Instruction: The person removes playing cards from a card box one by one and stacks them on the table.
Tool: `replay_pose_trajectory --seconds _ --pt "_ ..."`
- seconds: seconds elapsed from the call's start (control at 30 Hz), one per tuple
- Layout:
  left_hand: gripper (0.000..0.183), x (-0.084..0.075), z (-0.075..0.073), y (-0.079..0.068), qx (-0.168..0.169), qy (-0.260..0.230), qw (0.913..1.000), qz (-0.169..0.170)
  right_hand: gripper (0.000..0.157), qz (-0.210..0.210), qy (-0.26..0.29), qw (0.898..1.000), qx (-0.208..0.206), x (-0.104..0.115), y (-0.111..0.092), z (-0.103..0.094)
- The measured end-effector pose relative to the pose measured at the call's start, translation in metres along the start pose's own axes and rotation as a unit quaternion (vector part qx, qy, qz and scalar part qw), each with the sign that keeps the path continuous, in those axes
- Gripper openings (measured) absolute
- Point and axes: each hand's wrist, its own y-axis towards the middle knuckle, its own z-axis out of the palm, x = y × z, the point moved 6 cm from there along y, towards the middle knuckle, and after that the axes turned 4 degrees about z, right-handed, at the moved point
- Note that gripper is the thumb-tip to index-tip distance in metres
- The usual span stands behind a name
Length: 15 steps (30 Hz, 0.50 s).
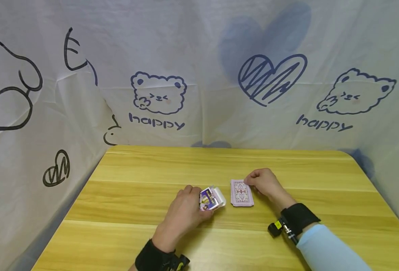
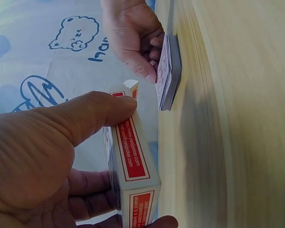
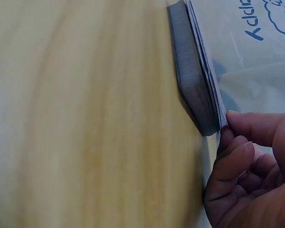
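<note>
My left hand (image 1: 185,211) grips a small playing-card box (image 1: 207,199), purple and white on its face. In the left wrist view, the thumb lies along the red-and-white side of the box (image 2: 134,154) and fingers curl behind it. A white flap at the box's end stands open. To its right, a deck of playing cards (image 1: 241,194) lies face down on the table, its backs patterned in pale purple and red. My right hand (image 1: 265,183) pinches the deck's far right corner between thumb and forefinger. In the right wrist view, the top cards (image 3: 210,71) sit slightly off from the rest.
Both things are on or over a yellow wood-grain table (image 1: 135,169). Behind it and on both sides hangs pale cloth (image 1: 213,113) with bear and heart drawings. A black strap with a small camera (image 1: 275,227) is on the right wrist, and another strap (image 1: 153,258) on the left.
</note>
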Motion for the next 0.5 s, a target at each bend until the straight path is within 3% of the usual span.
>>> replay_pose_trajectory --seconds 0.5 --pt "0.068 -0.0005 -0.0006 0.0004 0.003 -0.009 0.9999 -0.007 0.013 -0.02 -0.036 0.999 -0.017 0.0042 -0.0035 0.0021"
